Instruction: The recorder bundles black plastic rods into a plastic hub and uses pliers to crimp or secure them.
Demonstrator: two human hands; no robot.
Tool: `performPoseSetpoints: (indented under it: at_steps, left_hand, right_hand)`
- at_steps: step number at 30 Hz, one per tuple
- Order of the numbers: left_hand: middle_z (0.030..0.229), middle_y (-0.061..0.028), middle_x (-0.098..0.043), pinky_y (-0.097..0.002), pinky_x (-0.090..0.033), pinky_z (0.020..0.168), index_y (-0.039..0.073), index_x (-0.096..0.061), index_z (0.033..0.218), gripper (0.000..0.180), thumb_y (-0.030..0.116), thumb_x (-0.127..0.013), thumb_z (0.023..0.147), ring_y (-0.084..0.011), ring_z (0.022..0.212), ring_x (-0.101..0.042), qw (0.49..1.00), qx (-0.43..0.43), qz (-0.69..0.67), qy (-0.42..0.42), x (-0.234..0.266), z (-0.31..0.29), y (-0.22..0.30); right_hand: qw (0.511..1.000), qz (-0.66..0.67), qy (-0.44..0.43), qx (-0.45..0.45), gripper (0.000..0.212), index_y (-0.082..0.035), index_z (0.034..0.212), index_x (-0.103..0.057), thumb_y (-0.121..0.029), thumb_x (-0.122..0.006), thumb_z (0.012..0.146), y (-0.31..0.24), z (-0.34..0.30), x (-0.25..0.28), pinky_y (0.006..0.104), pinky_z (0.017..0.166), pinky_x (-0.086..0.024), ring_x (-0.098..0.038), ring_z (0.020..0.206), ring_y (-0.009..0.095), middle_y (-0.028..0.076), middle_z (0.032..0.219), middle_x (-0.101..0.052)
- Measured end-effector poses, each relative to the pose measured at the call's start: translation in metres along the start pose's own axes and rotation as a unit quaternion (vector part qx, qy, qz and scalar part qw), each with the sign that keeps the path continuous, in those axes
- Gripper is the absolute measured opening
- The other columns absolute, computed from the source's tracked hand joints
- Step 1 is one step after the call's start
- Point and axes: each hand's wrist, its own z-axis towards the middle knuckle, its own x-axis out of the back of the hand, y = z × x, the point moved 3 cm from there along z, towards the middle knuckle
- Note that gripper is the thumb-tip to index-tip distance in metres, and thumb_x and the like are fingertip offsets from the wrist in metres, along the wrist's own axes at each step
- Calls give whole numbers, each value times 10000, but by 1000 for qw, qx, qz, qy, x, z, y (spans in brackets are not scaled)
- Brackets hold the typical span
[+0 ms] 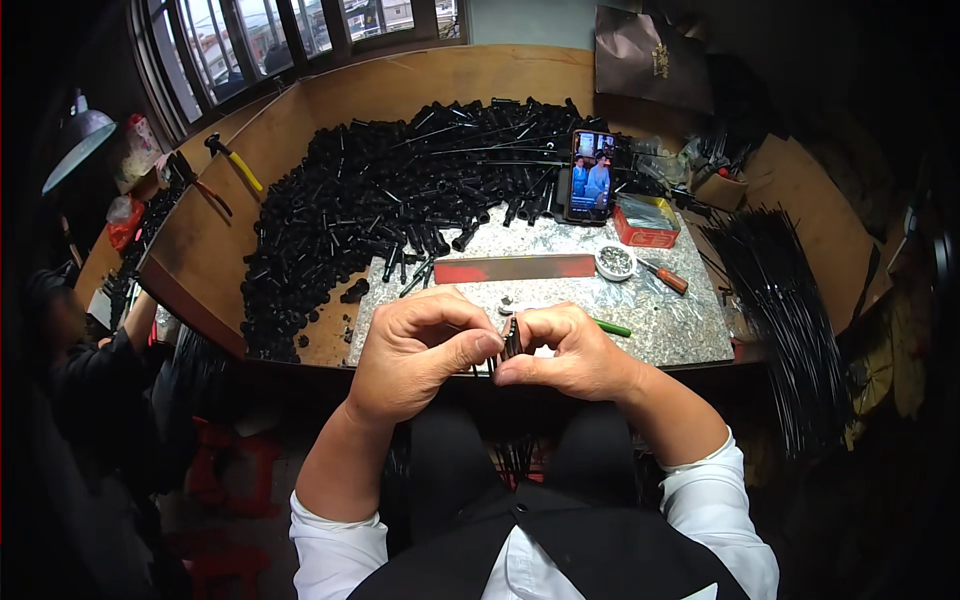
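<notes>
Both hands meet over the near edge of the speckled board (660, 338). My right hand (570, 350) is closed, thumb and fingers pinching a small bundle of thin black rods (511, 338) whose tips point up. Lower down, more thin black rods (515, 458) show between my knees. My left hand (425, 350) is closed beside the bundle, thumb and forefinger pinched together at its tips. What sits between those fingertips is too small to make out. Just beyond the fingers lie a green pen-like tool (611, 327) and a flat red-and-brown bar (515, 268).
Black tubular parts (400, 190) are heaped behind the board. A phone (590, 175), a red box (645, 222), a white dish (615, 263) of small metal pieces and a screwdriver (668, 278) stand right. Long black rods (785, 330) lean at the right. Another person (100, 370) sits left.
</notes>
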Motion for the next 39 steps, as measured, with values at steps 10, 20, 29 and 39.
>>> performPoseSetpoints:
  at_steps: [10, 20, 29, 39]
  left_hand:
    - [767, -38, -612, -203, -492, 612, -21, -673, 833, 46, 18, -686, 814, -86, 682, -603, 1000, 16, 13, 18, 2, 5, -9]
    - [774, -75, -628, -219, -490, 554, -34, -657, 862, 52, 13, -655, 839, -107, 621, -596, 998, 33, -35, 42, 1, 7, -18]
    - [877, -125, -650, -218, -519, 564, -23, -529, 1142, 259, 70, -572, 905, -119, 653, -619, 951, -36, -18, 307, 120, 6, -44]
    - [819, -166, -656, -393, -503, 749, 65, -695, 880, 120, 117, -611, 810, -368, 833, -637, 724, 196, 557, 357, 249, -73, -127]
  right_hand:
    - [983, 161, 61, -62, 244, -40, 710, -496, -105, -686, 848, 6, -1, -12, 207, 579, -441, -576, 683, 52, 28, 701, -612]
    - [982, 168, 45, -68, 201, 14, 1055, -555, -43, -619, 873, 24, -3, -7, 292, 722, -529, -638, 789, 158, 105, 927, -643]
    - [972, 170, 140, -79, 177, 22, 965, -533, -75, -630, 854, 26, -4, -3, 313, 667, -543, -654, 712, 197, 112, 813, -640]
    - [970, 164, 161, -73, 205, 20, 1006, -532, -102, -622, 868, 35, -3, -2, 318, 635, -548, -647, 669, 192, 100, 773, -633]
